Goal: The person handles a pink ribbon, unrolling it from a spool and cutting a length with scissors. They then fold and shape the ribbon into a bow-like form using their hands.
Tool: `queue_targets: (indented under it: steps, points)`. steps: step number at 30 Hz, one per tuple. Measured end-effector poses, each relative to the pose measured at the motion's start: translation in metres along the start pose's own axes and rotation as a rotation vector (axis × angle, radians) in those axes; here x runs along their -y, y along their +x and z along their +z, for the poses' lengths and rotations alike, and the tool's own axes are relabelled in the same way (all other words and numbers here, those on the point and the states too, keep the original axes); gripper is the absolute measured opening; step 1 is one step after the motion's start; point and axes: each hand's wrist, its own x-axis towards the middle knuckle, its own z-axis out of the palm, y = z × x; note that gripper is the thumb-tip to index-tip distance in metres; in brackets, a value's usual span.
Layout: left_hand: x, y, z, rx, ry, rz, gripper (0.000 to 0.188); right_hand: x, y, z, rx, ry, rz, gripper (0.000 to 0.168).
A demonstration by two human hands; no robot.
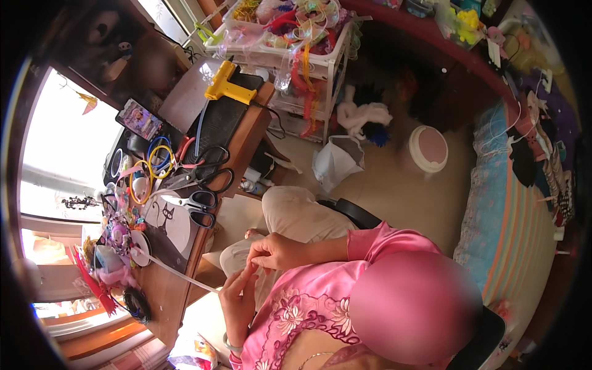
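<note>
A narrow white ribbon (178, 274) runs from a white spool (142, 248) at the desk's edge to my left hand (237, 292), which holds it. A bracelet circles my left wrist. My right hand (273, 252) meets the left at the fingertips, above my lap. Whatever is pinched between the fingertips is too small to make out. Across the desk (159, 296) from my hands lie scissors with dark blue handles (203, 206) and a second pair with black handles (222, 178). Beside them is a white pad with a black cat drawing (169, 222).
A yellow glue gun (226, 85) lies at the desk's far end, its cord hanging over the edge. A phone (138, 119) stands propped near yellow-handled scissors (152, 171). Drawers piled with ribbons (300, 55), a white bag (337, 162) and a round lidded bin (428, 149) stand beyond.
</note>
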Motion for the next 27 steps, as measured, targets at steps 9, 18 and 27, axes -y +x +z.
queue_targets:
  steps: [9, 18, 27]
  points:
    - [0.002, 0.001, -0.002, 0.124, 0.218, 0.084, 0.037, -0.005, 0.007, 0.007, -0.109, -0.159, 0.012, 0.013]
    - [0.004, -0.002, -0.01, 0.2, 0.225, 0.062, 0.042, -0.005, 0.012, 0.008, -0.077, -0.113, 0.073, 0.012]
    - [0.004, -0.007, -0.017, 0.165, 0.178, 0.125, 0.036, -0.014, 0.012, 0.015, -0.074, -0.156, 0.038, 0.013]
